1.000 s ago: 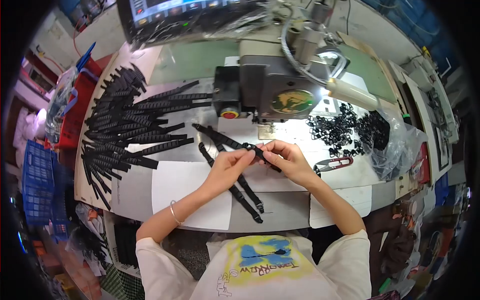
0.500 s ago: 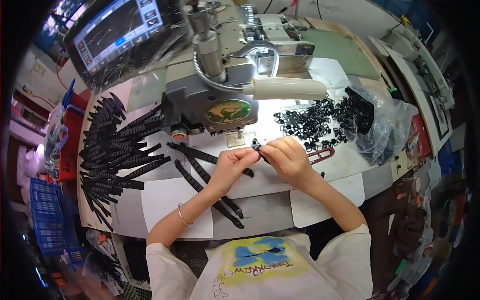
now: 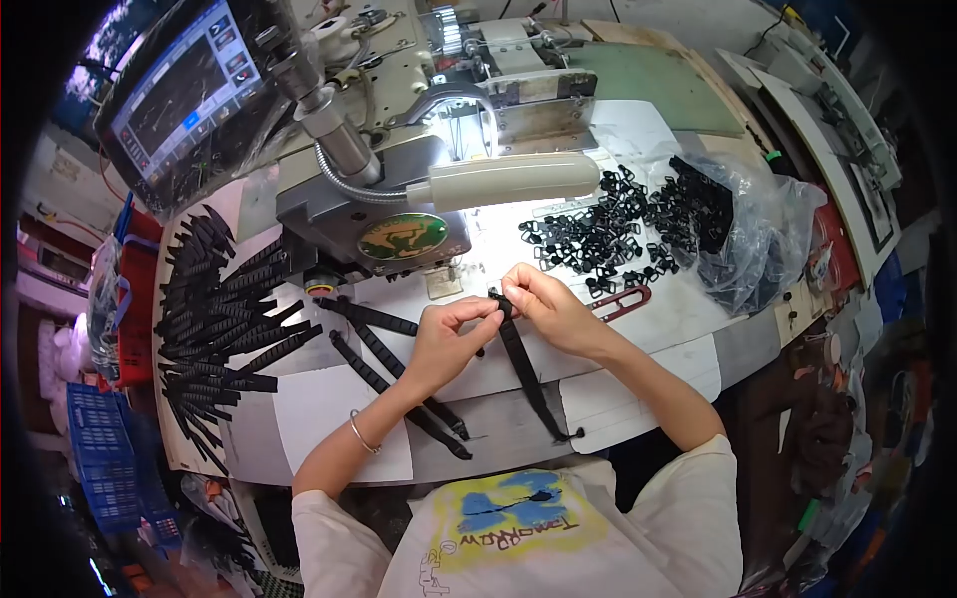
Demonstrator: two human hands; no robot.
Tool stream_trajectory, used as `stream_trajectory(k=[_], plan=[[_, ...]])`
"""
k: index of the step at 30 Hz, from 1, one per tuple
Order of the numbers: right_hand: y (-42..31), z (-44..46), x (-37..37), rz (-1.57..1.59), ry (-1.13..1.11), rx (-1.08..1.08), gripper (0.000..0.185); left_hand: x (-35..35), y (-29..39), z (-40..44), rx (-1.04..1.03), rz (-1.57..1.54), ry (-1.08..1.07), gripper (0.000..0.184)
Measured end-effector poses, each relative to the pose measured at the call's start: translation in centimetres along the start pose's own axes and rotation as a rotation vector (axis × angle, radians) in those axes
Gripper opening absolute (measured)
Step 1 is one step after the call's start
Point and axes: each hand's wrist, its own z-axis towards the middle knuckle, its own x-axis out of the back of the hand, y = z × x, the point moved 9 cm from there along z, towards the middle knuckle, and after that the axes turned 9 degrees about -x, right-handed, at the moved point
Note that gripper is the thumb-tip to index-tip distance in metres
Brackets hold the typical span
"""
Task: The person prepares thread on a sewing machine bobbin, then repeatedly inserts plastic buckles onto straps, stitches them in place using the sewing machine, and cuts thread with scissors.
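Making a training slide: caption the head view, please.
Left hand and right hand pinch a black strap beside a sewing machine, with small black buckles spread nearby.

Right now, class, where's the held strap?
Head view, right of centre: the strap runs from the left hand and right hand toward the table's near edge.

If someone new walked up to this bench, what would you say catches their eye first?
Probably the big grey machine at the back, left of the middle. At the centre, the left hand and right hand pinch the far end of a black strap. A heap of dark straps spreads at the left, and small black buckles lie at the right.
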Motion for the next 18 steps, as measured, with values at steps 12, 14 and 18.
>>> stream_trajectory(k=[12, 14, 18], plan=[[-1.4, -0.8, 2.8, 0.174, 0.127, 0.059, 0.009, -0.2, -1.3, 0.0, 0.042, -0.113, 0.059, 0.013], [-2.5, -1.2, 2.7, -0.081, 0.194, 0.184, 0.011, 0.0, -1.3, -0.2, 0.016, -0.019, 0.066, 0.013], [-5.3, -2.7, 1.0, -0.618, 0.306, 0.486, 0.013, -0.1, 0.0, -0.2, -0.104, 0.171, 0.053, 0.013]])
